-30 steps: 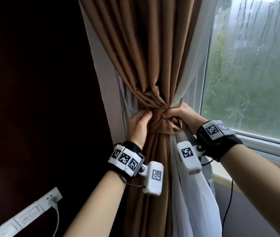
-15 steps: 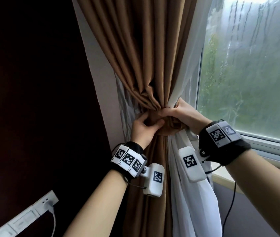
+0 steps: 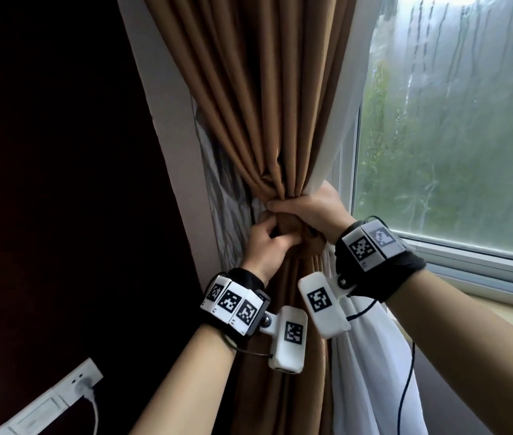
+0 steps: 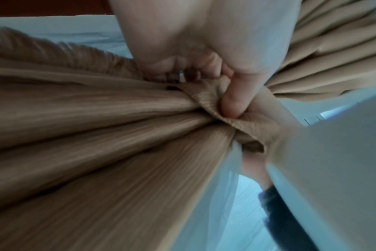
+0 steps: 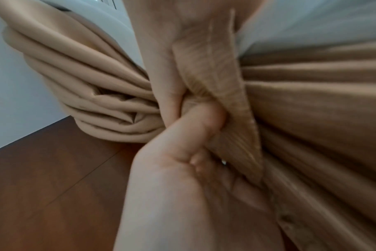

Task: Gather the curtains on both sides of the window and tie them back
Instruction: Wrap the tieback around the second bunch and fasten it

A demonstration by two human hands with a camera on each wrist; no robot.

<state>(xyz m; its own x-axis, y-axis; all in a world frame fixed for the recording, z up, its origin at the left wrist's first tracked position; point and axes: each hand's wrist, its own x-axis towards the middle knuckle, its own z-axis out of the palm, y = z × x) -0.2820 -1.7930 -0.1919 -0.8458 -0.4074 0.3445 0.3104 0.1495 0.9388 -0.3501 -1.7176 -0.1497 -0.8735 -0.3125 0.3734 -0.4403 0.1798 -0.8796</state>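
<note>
Brown cloth is bunched tight at the waist of the curtain (image 3: 267, 98), which hangs at the left edge of the window (image 3: 456, 127), its pleats drawn in to one narrow neck at the middle of the head view. Around that neck runs the ribbed tie-back band (image 4: 213, 95), same brown, and both my hands are on it. My right hand (image 3: 308, 208) sits at the neck's three o'clock, fingers curled over the top of the bundle and pinching a flat tail of the band against my thumb. My left hand (image 3: 267, 246) is at seven o'clock, just below, thumb pressed into a fold of the band and fingers curled behind it; the two hands look to be touching.

I judge the fastening is not yet secure, since I cannot see any knot, hook or loop holding on its own. If either pinch slackens, the band could slide down the smooth pleats and the bundle fan open. The ribbed tail is short in my right grip, so a hard tug may pull it free.

White sheer curtain (image 3: 371, 372) hangs at five o'clock, partly caught in the bundle; it could slip out underneath. A cable (image 3: 405, 387) from my right wrist dangles beside it and may snag. At eight o'clock a wall socket (image 3: 60, 400) holds a plug, well apart.
</note>
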